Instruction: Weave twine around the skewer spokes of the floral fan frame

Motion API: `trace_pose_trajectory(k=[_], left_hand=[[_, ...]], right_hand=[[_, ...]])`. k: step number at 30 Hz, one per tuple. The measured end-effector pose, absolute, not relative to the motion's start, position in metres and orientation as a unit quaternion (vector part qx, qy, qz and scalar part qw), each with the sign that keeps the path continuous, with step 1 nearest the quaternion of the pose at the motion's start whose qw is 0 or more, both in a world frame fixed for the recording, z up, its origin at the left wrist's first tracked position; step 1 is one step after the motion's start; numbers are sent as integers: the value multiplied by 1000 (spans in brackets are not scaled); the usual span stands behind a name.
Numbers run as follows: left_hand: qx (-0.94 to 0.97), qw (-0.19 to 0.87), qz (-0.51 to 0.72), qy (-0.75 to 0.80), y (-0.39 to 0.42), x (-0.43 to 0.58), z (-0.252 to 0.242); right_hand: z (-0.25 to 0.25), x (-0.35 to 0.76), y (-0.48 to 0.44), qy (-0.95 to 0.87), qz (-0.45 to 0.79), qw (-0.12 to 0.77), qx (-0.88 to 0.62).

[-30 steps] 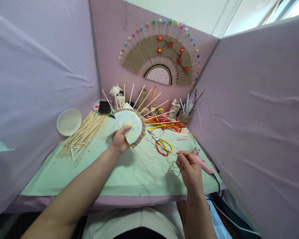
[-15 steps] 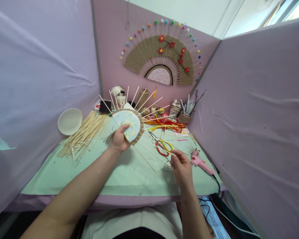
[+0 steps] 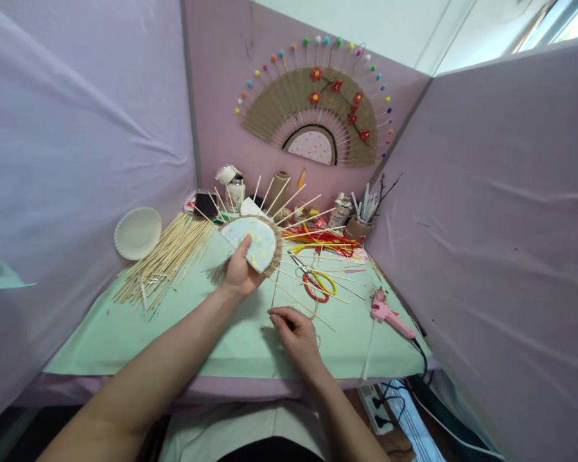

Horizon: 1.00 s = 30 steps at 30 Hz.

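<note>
My left hand (image 3: 243, 273) is closed on the lower edge of a half-round fan frame (image 3: 264, 242), thumb on its pale floral face. Brown twine edges the curve, and thin wooden sticks fan out from it, up and to the right. A loose bundle of twine ends hangs beside my left fingers. My right hand (image 3: 293, 330) is below the frame, thumb and forefinger pinched on a thin strand of twine (image 3: 273, 295) that runs up to the frame's lower corner. Behind the sticks lie scissors (image 3: 318, 285) with red and yellow handles.
Many loose wooden sticks (image 3: 166, 256) lie at the left by a white scalloped dish (image 3: 137, 233). A pink glue gun (image 3: 390, 314) with a cable is at the right. Red and yellow pipe cleaners (image 3: 322, 239) lie behind. A finished fan (image 3: 313, 106) hangs on the back panel.
My right hand has moved left from beyond the stick tips to below the frame, bringing the twine with it. My left hand still holds the fan frame, shifted slightly.
</note>
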<state>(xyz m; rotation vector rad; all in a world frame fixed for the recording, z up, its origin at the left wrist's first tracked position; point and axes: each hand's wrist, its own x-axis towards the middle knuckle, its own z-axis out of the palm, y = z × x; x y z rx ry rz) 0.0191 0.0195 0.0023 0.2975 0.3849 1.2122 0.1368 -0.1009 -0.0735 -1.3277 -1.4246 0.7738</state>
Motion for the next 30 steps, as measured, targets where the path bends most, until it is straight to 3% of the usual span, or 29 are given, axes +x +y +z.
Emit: trace_pose_trajectory(k=[30], left_hand=[[212,822,486,207,7,26,-2]], right_hand=[[-78,140,-104,-574,326,520,-542]])
